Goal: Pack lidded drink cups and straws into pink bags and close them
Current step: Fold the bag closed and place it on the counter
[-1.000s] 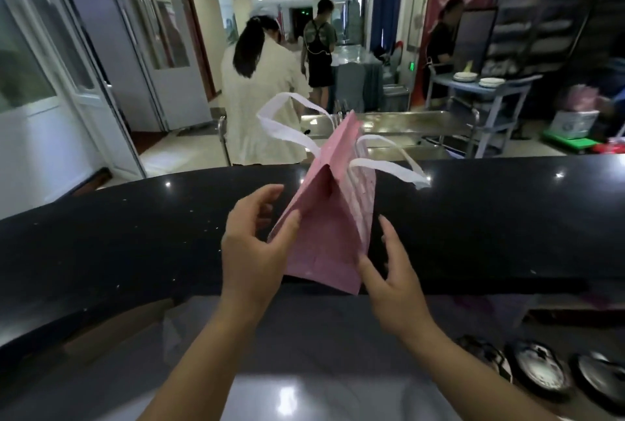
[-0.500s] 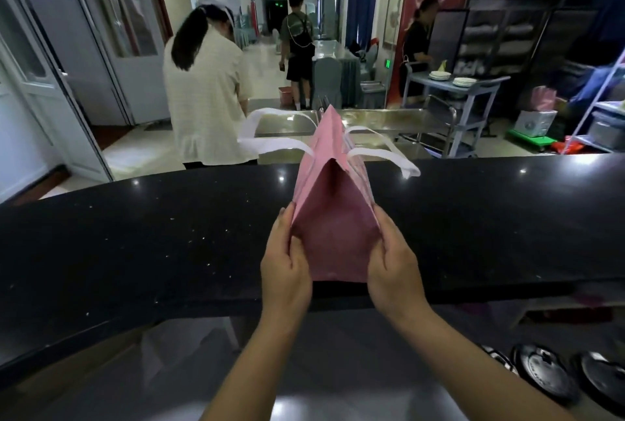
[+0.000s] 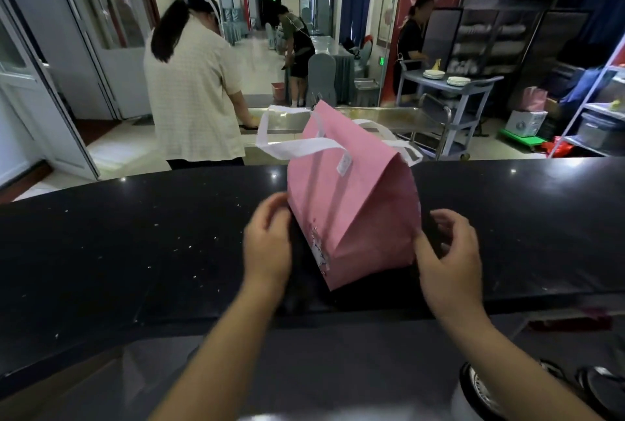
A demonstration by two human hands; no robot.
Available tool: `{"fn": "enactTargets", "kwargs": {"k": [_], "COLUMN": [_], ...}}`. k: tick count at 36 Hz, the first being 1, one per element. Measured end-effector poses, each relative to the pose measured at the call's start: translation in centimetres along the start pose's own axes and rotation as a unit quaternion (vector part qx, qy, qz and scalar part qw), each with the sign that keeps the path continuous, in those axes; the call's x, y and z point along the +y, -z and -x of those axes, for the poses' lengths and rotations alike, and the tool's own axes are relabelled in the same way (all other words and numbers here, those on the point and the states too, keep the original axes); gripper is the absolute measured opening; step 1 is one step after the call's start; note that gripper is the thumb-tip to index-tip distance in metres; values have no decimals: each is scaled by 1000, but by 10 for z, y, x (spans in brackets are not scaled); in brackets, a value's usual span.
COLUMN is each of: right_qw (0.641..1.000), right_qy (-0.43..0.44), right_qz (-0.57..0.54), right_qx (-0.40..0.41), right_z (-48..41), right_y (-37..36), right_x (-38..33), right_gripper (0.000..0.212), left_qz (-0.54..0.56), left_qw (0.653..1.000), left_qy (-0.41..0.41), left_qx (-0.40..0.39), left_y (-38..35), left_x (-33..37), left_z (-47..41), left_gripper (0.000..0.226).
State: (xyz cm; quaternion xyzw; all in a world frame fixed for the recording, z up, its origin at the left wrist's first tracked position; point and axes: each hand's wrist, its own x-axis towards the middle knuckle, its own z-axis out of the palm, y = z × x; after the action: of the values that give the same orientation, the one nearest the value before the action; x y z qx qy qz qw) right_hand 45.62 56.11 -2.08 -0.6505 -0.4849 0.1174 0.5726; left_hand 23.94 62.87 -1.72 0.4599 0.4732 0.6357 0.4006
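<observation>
Pink bag upright near desk front edge. Left hand curled at its side, grip unclear; right hand loose, thumb touching bag.

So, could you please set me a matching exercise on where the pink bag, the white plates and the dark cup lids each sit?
Things: 1 pink bag with white strap handles; 2 stacked round white plates; 3 dark round cup lids.
Places: A on the grey trolley; B lower right, below the black speckled counter; C upright on that counter, between left hand and right hand.
Pairs: 1-C, 2-A, 3-B.
</observation>
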Motion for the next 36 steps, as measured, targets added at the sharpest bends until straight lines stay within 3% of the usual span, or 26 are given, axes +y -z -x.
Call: {"fn": "enactTargets", "kwargs": {"k": [3, 7, 13, 19, 26, 33, 36], "right_qw": [997, 994, 992, 990, 990, 992, 993], "right_qy": [71, 70, 56, 53, 44, 84, 91], "right_qz": [11, 19, 96, 124, 123, 89, 75], "right_qx": [9, -76, -65, -48, -44, -1, -25], "right_z": [30, 54, 52, 45, 36, 42, 44], "right_y": [0, -22, -48, -58, -66, -81, -83], "right_x": [-22, -49, -68, -72, -71, -71, -70], "right_gripper": [8, 20, 29, 23, 17, 14, 14], "left_qz": [-21, 4, -12, -6, -50, -17, -11], "left_qw": [994, 978, 969, 962, 949, 948, 949], "left_qy": [109, 191, 203, 225, 224, 264, 258], "left_qx": [-21, -84, -142, -152, -216, -179, -183], "left_y": [7, 0, -16, -33, -51, -54, -53], "left_x": [6, 6, 4, -2, -10, -3, -7], "left_z": [-58, -111, -140, -149, -160, -166, -167], "left_gripper": [20, 23, 28, 13, 39, 18, 17]}}
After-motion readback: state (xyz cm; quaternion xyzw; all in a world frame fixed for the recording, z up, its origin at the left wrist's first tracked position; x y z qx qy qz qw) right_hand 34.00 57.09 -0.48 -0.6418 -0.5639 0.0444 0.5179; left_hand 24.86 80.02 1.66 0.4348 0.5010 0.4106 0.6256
